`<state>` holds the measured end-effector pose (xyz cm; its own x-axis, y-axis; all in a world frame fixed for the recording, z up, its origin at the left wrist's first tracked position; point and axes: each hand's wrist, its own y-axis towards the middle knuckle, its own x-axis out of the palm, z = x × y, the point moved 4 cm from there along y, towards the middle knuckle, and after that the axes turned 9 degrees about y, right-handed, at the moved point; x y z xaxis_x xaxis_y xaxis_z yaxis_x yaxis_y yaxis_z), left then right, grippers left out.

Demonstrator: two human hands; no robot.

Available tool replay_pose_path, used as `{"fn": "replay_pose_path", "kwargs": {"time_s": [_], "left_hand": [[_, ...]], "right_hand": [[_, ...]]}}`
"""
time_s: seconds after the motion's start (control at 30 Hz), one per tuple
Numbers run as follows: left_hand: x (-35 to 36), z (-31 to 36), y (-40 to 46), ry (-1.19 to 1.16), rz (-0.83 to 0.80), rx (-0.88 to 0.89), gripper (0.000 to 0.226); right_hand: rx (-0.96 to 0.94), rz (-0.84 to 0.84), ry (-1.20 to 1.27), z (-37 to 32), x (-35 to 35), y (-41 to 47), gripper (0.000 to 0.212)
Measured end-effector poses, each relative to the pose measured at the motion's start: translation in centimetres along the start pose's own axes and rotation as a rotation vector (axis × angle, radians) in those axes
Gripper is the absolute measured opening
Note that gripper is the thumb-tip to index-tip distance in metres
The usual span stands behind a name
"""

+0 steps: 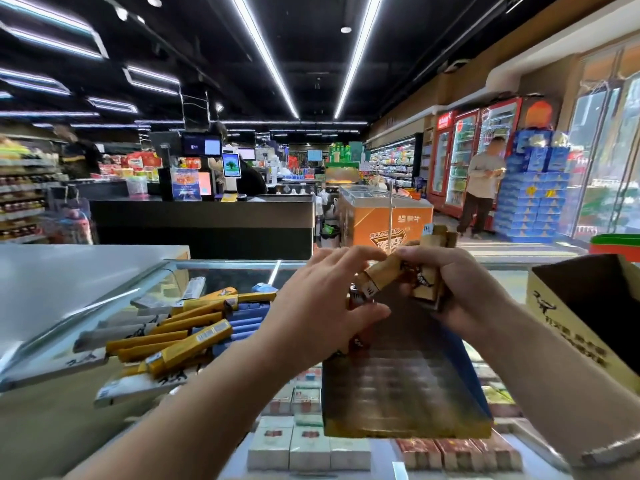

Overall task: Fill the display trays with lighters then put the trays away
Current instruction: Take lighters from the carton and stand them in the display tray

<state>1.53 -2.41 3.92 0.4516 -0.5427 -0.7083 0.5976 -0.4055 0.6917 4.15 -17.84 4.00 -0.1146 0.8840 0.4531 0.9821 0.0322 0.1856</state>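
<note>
Fingers (349, 261) of the left hand (322, 299) are pinching one lighter (375, 277); the right hand (446, 282) is gripping a bunch of lighters (427, 271); some might be slipping out, missing the tray (405, 382) at the counter's (540, 268) near edge.

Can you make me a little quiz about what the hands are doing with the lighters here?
1. True or false: the right hand holds a bunch of tan lighters.
2. Where is the pile of yellow lighters? A) in the open cardboard box B) on the glass counter, to the left of the hands C) on the floor
3. Fill in: the left hand pinches one lighter above the display ____.

Key: 1 true; 2 B; 3 tray
</note>
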Motion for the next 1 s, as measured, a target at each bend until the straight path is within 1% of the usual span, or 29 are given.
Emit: {"fn": "replay_pose_path", "kwargs": {"time_s": [0.1,0.2,0.3,0.4,0.47,0.57,0.67,0.73,0.8,0.87,1.0], "left_hand": [[-0.6,0.4,0.0,-0.046,0.068,0.024,0.036],[-1.1,-0.1,0.2,-0.267,0.114,-0.071,0.019],[-1.4,-0.7,0.4,-0.431,0.166,-0.18,0.018],[-1.8,-1.4,0.5,-0.579,0.202,-0.275,0.02],[-2.3,-1.8,0.5,-0.616,0.205,-0.311,0.022],[-3.0,-2.0,0.7,-0.559,0.145,-0.283,0.028],[-3.1,-1.7,0.7,-0.447,0.009,-0.215,0.033],[-3.2,-1.4,0.7,-0.361,-0.058,-0.149,0.035],[-3.4,-1.0,0.6,-0.259,-0.103,-0.081,0.031],[-3.6,-0.9,0.5,-0.178,-0.14,-0.06,0.025],[-3.8,-0.6,0.4,-0.044,-0.197,-0.013,0.021]], "right_hand": [[0.034,-0.032,0.044,0.2,0.0,-0.4,0.009],[0.029,-0.061,0.072,0.1,0.3,-0.8,0.005],[0.017,-0.09,0.022,0.0,0.5,-1.1,0.002],[0.053,-0.169,-0.072,0.2,0.8,-1.4,0.01],[0.076,-0.191,-0.123,0.2,0.8,-1.4,0.012],[0.067,-0.135,-0.154,0.0,0.4,-1.4,0.012],[0.036,-0.069,-0.165,-0.2,0.3,-1.5,0.014],[0.026,-0.053,-0.166,-0.3,0.3,-1.5,0.011],[0.024,-0.055,-0.164,-0.3,0.5,-1.6,0.011],[0.025,-0.055,-0.162,-0.3,0.5,-1.7,0.012],[0.027,-0.054,-0.164,-0.2,0.4,-1.6,0.011]]}}
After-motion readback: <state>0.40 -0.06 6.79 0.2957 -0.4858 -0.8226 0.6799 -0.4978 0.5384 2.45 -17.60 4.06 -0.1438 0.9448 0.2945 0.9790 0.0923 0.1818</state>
